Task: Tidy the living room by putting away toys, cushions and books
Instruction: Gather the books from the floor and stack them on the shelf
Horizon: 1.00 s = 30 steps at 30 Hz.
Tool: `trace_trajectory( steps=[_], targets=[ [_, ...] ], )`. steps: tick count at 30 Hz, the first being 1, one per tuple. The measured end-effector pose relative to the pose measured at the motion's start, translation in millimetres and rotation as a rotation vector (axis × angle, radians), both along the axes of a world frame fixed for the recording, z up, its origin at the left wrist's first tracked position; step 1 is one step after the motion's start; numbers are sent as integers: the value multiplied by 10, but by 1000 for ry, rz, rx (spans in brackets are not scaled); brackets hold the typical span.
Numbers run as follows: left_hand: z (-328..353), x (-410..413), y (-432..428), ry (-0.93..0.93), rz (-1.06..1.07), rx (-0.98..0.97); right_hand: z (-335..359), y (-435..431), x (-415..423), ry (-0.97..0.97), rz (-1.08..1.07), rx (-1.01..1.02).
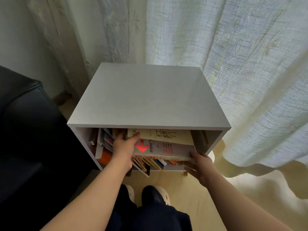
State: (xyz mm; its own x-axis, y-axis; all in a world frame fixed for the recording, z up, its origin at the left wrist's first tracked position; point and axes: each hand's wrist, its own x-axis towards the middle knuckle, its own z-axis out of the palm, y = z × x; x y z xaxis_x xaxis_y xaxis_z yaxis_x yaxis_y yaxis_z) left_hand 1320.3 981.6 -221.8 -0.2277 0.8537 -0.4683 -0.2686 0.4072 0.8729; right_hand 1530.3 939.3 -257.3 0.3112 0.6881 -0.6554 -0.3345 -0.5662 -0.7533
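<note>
A person stands in front of a low white cabinet (150, 97) and holds 2 flat books at the mouth of its open shelf. The cream book (166, 135), with dark brush lettering on its cover, lies on top and reaches further in under the cabinet's top board. The white book (166, 149), printed with a red arrow, lies under it and sticks out towards the person. The left hand (124, 150) clasps the left edge of the pair. Its thumb is pressed on the near left corner of the cream book, and its fingers curl out of sight beside and below the books. The right hand (200, 165) pinches the near right corner of the white book, with the thumb on the cover and the fingers underneath. More shelved books (153, 163) fill the space below the held pair, their spines facing out, and several lean at the left, an orange book (105, 157) among them. A dark sofa (25, 130) stands just beside the cabinet on the left. A pale sheer curtain (241, 64) hangs behind and to the right, pooling on the light wooden floor (183, 197). At the bottom are dark trousers (150, 217) and white slippers (164, 194).
</note>
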Motion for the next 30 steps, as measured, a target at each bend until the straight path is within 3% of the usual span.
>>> trace_trajectory(
  steps=[6, 14, 21, 25, 30],
  targets=[
    [23, 277, 60, 228, -4, 71, 7, 197, 10, -183, 31, -47],
    [-63, 621, 328, 265, -53, -36, -104, 64, 165, -121, 167, -118],
    [-250, 928, 596, 385, -411, -271, -210, 167, 234, -96, 252, -108],
    [-489, 995, 654, 632, -411, -111, -294, 203, 292, -71, 247, -117],
    [-521, 977, 656, 513, -126, 95, -446, 208, 293, -65, 235, -136]
  ],
)
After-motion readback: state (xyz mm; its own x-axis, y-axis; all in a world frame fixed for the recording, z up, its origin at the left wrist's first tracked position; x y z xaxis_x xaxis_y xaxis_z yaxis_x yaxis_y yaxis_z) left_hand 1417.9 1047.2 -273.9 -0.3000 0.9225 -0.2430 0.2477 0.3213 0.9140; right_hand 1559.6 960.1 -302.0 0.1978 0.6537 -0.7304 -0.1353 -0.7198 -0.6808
